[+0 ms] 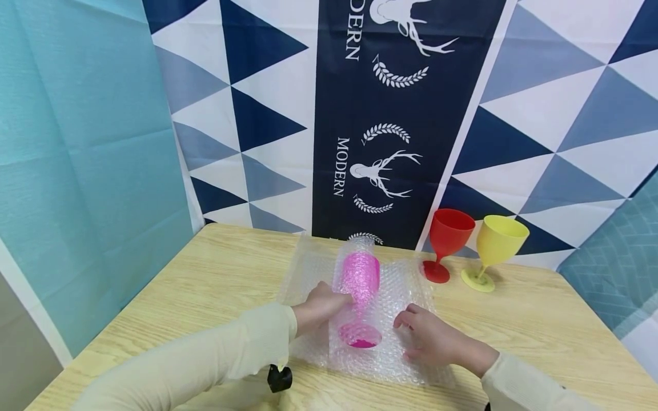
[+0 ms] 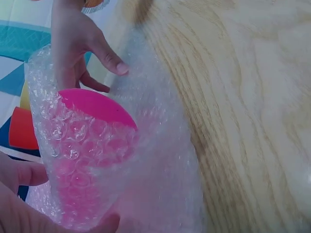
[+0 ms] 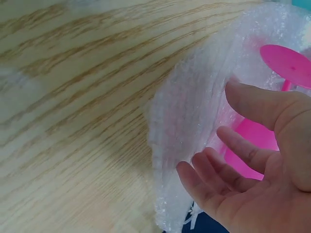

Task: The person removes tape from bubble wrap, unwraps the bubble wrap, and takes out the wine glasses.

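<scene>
A pink goblet [image 1: 360,279] lies on a sheet of bubble wrap [image 1: 406,297], its foot towards me and its bowl pointing away. One flap of the wrap is folded over the goblet; in the left wrist view a strip of the foot [image 2: 99,107] shows bare past the flap's edge. My left hand [image 1: 324,305] grips the flap and the goblet from the left side, near the stem. On the other side, my right hand [image 1: 429,337] is over the right part of the sheet, fingers loosely bent and holding nothing. Its fingertips [image 3: 184,170] come close to the wrap in the right wrist view.
At the back right of the wooden table [image 1: 216,274] stand a red goblet [image 1: 451,231] and a yellow goblet [image 1: 501,240], both upright. A patterned cloth [image 1: 272,114] hangs behind the table, and a light blue curtain [image 1: 92,142] runs along the left.
</scene>
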`<act>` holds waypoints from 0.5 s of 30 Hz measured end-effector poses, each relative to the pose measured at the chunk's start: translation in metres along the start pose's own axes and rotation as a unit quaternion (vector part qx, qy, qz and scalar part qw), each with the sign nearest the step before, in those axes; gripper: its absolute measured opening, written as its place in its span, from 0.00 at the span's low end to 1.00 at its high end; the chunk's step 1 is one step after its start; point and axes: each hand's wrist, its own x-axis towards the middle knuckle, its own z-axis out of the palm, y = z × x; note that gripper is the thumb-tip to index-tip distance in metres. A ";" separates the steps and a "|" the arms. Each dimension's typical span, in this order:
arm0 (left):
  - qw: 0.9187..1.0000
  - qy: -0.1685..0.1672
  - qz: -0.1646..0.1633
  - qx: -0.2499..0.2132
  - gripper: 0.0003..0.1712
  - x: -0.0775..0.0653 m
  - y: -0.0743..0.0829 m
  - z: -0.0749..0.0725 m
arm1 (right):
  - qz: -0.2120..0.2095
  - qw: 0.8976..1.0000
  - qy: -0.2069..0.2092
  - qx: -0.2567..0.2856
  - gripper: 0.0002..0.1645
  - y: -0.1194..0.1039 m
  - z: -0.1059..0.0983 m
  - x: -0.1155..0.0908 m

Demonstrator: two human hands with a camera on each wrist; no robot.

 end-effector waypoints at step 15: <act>0.839 0.017 0.383 0.387 0.31 0.015 0.017 -0.007 | 0.009 1.000 -0.018 -0.004 0.26 -0.003 0.001 0.004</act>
